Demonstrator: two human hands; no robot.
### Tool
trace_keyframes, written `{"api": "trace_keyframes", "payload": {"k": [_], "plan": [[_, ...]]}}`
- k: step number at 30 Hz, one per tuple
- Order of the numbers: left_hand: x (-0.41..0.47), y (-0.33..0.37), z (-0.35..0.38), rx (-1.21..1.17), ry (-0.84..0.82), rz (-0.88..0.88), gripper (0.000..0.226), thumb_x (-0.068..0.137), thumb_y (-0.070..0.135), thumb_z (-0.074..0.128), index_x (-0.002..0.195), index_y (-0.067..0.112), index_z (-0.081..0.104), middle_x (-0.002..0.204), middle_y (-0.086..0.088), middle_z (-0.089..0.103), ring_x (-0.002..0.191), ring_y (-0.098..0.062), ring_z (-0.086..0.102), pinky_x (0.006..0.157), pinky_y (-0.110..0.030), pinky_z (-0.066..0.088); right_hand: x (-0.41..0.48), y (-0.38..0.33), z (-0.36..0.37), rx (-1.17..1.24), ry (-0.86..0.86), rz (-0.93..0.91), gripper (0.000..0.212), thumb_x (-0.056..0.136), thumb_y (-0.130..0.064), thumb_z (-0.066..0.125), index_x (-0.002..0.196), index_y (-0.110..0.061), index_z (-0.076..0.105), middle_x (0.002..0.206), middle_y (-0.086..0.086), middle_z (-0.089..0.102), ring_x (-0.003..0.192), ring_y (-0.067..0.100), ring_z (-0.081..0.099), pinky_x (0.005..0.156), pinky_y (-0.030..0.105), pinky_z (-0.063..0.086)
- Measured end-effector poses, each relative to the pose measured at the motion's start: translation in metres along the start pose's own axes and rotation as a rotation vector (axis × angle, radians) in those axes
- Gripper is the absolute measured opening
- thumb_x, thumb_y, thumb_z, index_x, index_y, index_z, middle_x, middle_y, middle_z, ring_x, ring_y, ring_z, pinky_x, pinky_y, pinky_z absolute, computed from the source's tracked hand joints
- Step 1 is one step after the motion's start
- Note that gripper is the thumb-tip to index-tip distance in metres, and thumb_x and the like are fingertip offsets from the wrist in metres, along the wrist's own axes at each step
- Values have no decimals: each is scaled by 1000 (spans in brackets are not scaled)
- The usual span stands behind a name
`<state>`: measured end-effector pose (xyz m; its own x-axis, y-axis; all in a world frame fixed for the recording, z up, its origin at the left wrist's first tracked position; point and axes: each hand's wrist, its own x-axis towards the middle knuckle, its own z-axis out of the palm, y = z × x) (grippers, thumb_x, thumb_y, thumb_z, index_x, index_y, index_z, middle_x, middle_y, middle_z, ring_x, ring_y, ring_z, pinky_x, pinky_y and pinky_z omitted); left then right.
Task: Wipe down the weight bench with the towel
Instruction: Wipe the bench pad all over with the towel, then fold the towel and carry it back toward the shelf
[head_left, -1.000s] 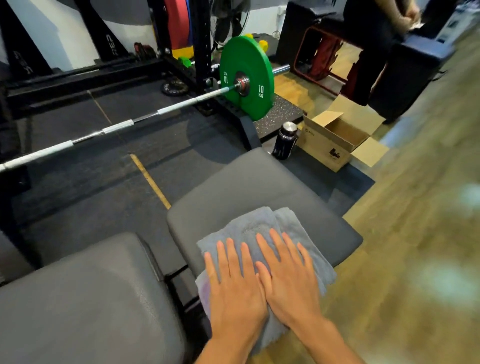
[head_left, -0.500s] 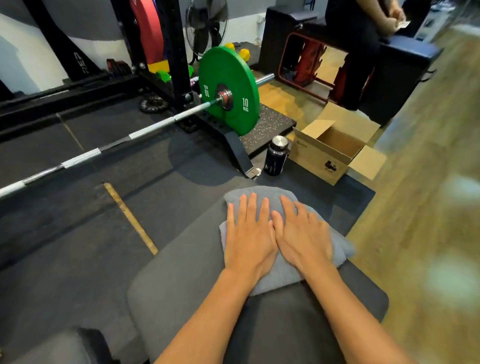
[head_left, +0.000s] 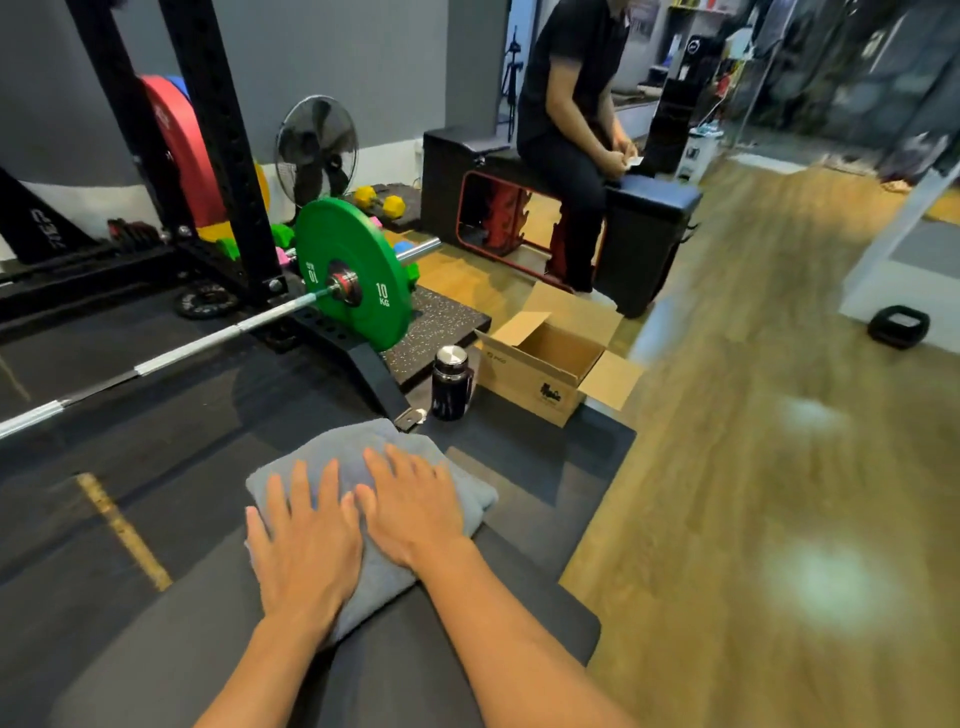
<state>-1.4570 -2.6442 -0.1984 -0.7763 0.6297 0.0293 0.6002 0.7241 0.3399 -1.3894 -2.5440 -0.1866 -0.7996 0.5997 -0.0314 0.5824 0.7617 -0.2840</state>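
A folded grey towel (head_left: 358, 452) lies at the far end of the dark grey bench pad (head_left: 519, 618). My left hand (head_left: 304, 540) and my right hand (head_left: 410, 504) press flat on the towel side by side, fingers spread and pointing away from me. Both palms cover most of the towel, and its far edge hangs at the pad's end. Neither hand grips anything; they only push down on the cloth.
Just past the bench stand a black bottle (head_left: 450, 383) and an open cardboard box (head_left: 550, 364). A barbell with a green 10 kg plate (head_left: 353, 273) rests on the black rack foot. A person (head_left: 576, 130) sits on a black box beyond. Wooden floor lies to the right.
Both hands have slid the towel forward along the pad to its far end. My view has lifted, showing more of the room.
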Motion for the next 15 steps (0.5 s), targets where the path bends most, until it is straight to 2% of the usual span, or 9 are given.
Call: {"api": "trace_keyframes", "payload": {"k": [2, 4, 6, 8, 9, 11, 13, 15], "plan": [[-22, -2, -1, 22, -26, 5, 56, 100, 45, 21, 153, 30, 17, 162, -6, 14, 149, -28, 5, 119, -49, 5, -26, -3, 2, -35, 27, 20, 52, 100, -42, 33, 148, -22, 36, 155, 9, 36, 133, 34, 42, 106, 50, 34], [-41, -4, -4, 37, -76, 38, 59, 98, 51, 14, 153, 30, 17, 162, -6, 14, 150, -27, 5, 120, -49, 4, -50, -10, 4, -63, 70, 75, 48, 92, -44, 36, 131, -27, 60, 137, 3, 59, 119, 26, 60, 99, 45, 46], [-61, -8, -13, 37, -117, 22, 68, 90, 57, 10, 151, 32, 26, 160, -6, 23, 149, -28, 16, 118, -52, 7, -78, -22, -1, -41, 83, 111, 46, 85, -49, 39, 116, -32, 69, 123, -3, 68, 106, 20, 68, 95, 42, 46], [-82, -18, -23, -68, -62, -43, 70, 83, 63, 31, 139, 27, 51, 149, -13, 43, 137, -36, 39, 108, -59, 22, -99, -27, -8, 34, 133, 184, 50, 88, -52, 39, 128, -31, 60, 137, -3, 58, 118, 21, 60, 100, 40, 41], [-92, -22, -30, -136, -26, -111, 68, 81, 63, 48, 136, 23, 55, 146, -18, 45, 131, -41, 43, 103, -59, 28, -105, -28, -12, 52, 121, 266, 58, 90, -57, 34, 140, -29, 47, 147, -1, 47, 128, 23, 50, 104, 42, 36], [-105, -26, -45, -282, -39, -263, 82, 75, 52, 72, 144, 17, 43, 151, -21, 33, 129, -44, 37, 103, -54, 30, -110, -27, -19, 37, 78, 492, 76, 89, -68, 32, 149, -23, 26, 150, 4, 34, 135, 26, 34, 106, 44, 29], [-109, -22, -63, -446, -75, -330, 96, 74, 40, 79, 150, 14, 26, 150, -22, 26, 130, -43, 31, 107, -48, 27, -110, -33, -25, 64, 25, 619, 78, 88, -68, 44, 145, -18, 29, 144, 6, 40, 133, 27, 38, 104, 45, 31], [-104, -24, -71, -610, -92, -400, 103, 73, 30, 81, 151, 9, 18, 145, -25, 29, 129, -43, 32, 108, -43, 26, -109, -45, -35, 171, -19, 695, 72, 86, -64, 53, 137, -15, 38, 138, 8, 49, 128, 28, 46, 102, 45, 36]]}}
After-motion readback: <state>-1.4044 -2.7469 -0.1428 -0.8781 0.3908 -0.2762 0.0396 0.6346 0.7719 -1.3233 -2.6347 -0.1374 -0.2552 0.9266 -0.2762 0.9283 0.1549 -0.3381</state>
